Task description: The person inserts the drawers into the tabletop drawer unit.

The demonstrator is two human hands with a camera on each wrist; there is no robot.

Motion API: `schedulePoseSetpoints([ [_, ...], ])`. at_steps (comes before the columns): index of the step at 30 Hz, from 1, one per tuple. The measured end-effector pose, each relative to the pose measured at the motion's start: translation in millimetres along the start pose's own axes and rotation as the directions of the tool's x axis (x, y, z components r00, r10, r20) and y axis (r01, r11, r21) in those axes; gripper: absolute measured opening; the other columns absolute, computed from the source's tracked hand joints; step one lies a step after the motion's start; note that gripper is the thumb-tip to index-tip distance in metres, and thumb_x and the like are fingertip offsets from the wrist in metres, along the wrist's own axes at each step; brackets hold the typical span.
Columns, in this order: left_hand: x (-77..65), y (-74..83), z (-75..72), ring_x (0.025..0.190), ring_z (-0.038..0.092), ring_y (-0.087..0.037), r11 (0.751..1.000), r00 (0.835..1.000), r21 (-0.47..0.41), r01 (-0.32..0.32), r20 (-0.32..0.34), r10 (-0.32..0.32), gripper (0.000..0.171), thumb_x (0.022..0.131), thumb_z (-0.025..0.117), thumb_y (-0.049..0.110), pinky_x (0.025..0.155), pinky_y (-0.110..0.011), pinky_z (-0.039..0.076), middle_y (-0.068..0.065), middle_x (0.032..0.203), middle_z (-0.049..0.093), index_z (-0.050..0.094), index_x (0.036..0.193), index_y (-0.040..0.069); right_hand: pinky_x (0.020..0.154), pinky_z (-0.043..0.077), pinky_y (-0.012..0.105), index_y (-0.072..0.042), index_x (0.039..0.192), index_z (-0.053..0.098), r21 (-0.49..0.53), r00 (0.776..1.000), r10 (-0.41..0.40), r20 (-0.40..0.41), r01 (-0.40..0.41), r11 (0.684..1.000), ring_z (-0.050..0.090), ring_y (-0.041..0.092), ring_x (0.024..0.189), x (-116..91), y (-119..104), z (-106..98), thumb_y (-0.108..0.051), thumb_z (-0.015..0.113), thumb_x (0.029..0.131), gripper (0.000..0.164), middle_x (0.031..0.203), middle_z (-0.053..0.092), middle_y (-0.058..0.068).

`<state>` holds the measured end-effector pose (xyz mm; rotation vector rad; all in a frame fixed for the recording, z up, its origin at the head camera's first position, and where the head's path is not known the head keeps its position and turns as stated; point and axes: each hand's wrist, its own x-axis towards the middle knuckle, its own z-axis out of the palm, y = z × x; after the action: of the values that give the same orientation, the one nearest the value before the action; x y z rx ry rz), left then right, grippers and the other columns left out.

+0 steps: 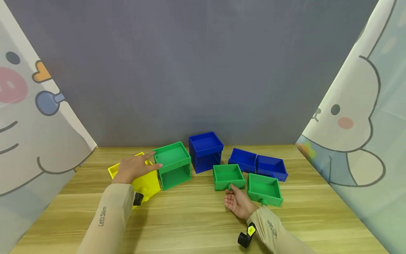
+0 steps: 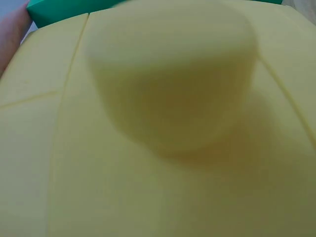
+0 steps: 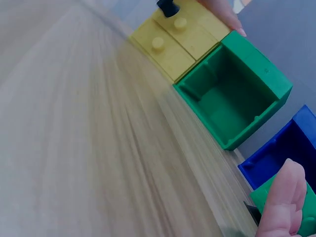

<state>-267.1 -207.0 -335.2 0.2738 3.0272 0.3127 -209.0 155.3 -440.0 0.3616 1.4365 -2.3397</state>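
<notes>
My left hand [image 1: 134, 168] reaches over the yellow drawer cabinet [image 1: 149, 187], fingers stretched out, with index finger and thumb at the left side of the green cabinet [image 1: 176, 175]. A yellow knob [image 2: 173, 89] fills much of the left wrist view. In the head view my right hand [image 1: 238, 204] pinches the front knob of a loose green drawer [image 1: 222, 186], which sits upright on the table. A second green drawer [image 1: 264, 201] stands just to its right. The green cabinet's front opening [image 3: 232, 98] shows as an empty bay in the right wrist view.
Behind the green drawers stands a blue cabinet [image 1: 206, 153] with an open front. Two loose blue drawers [image 1: 242, 161] lie side by side to its right. All rest on a wooden table [image 1: 190, 225], with a grey wall [image 1: 203, 70] at the back.
</notes>
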Motion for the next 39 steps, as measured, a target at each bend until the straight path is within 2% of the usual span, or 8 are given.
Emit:
schedulePoseSetpoints([
  [4,0.0,0.1,2.4,0.091,0.06,-0.036,0.999,1.0,-0.033,0.016,0.026,-0.015,0.087,0.085,0.04,0.076,0.073,-0.051,0.045,-0.016,0.121,0.063,0.033,0.151,0.019,0.065,0.051,0.019,-0.003,0.094,0.049,-0.066,0.999,-0.026,-0.021,0.024,0.998,0.056,0.006,0.063,1.3,-0.1,-1.7,-0.025,0.028,0.106,0.032,0.071,0.055,0.001],
  [7,0.6,-0.6,3.5,0.064,0.052,-0.021,0.999,0.999,-0.044,0.027,0.042,-0.025,0.087,0.086,0.039,0.075,0.051,-0.034,0.037,-0.009,0.101,0.069,0.03,0.152,0.019,0.066,0.051,0.019,0.0,0.097,0.046,-0.116,1.0,-0.028,0.012,0.029,0.993,0.057,0.006,0.065,1.2,-1.3,-5.1,-0.02,0.025,0.107,0.031,0.073,0.055,0.001],
  [14,-4.0,-5.0,6.3,0.045,0.023,-0.013,0.997,0.998,-0.049,0.062,0.031,-0.061,0.088,0.085,0.035,0.077,0.043,-0.027,0.024,0.001,0.069,0.059,0.027,0.153,0.022,0.066,0.052,0.02,-0.001,0.092,0.046,-0.21,0.991,-0.038,0.129,0.065,0.976,0.06,0.006,0.064,0.9,-4.5,-3.5,-0.014,0.026,0.106,0.028,0.072,0.058,0.0],
  [16,-4.8,-6.0,7.5,0.045,0.022,-0.012,0.997,0.997,-0.043,0.066,0.029,-0.065,0.089,0.085,0.034,0.079,0.043,-0.027,0.022,-0.002,0.066,0.057,0.027,0.153,0.022,0.064,0.051,0.019,-0.003,0.091,0.047,-0.231,0.987,-0.042,0.155,0.077,0.97,0.059,0.006,0.063,-0.5,-4.7,0.4,-0.014,0.026,0.106,0.028,0.072,0.057,-0.001],
  [22,-3.7,-4.3,8.5,0.047,0.029,-0.015,0.998,0.999,-0.03,0.051,0.001,-0.051,0.087,0.085,0.036,0.078,0.044,-0.03,0.026,-0.017,0.11,0.066,0.032,0.151,0.022,0.054,0.038,0.014,-0.009,0.086,0.048,-0.233,0.982,-0.034,0.186,0.078,0.969,0.043,0.001,0.057,-4.1,-1.0,16.8,-0.016,0.027,0.106,0.03,0.07,0.047,-0.004],
  [25,-2.0,-2.0,6.6,0.048,0.029,-0.015,0.999,0.999,-0.012,0.051,0.014,-0.05,0.087,0.085,0.036,0.077,0.044,-0.03,0.027,-0.011,0.087,0.067,0.031,0.152,0.022,0.055,0.035,0.014,-0.009,0.086,0.048,-0.221,0.98,-0.019,0.197,0.063,0.973,0.039,0.001,0.059,-3.7,2.6,26.0,-0.016,0.028,0.106,0.029,0.071,0.044,-0.005],
  [28,-1.6,0.8,3.6,0.049,0.027,-0.015,0.998,0.998,0.009,0.055,0.023,-0.055,0.086,0.086,0.035,0.077,0.048,-0.031,0.027,-0.002,0.061,0.053,0.029,0.152,0.023,0.058,0.034,0.016,-0.009,0.087,0.047,-0.22,0.977,-0.011,0.213,0.059,0.974,0.036,0.003,0.062,-2.0,7.3,36.1,-0.016,0.029,0.106,0.027,0.073,0.042,-0.004],
  [39,-4.1,5.1,0.0,0.046,0.022,-0.012,0.999,0.998,-0.007,0.053,0.036,-0.053,0.082,0.088,0.036,0.074,0.044,-0.028,0.023,-0.002,0.057,0.05,0.029,0.152,0.023,0.06,0.035,0.016,-0.011,0.085,0.048,-0.24,0.962,0.032,0.272,0.035,0.97,0.035,0.003,0.061,3.0,22.8,64.7,-0.017,0.033,0.106,0.026,0.074,0.042,-0.004],
])
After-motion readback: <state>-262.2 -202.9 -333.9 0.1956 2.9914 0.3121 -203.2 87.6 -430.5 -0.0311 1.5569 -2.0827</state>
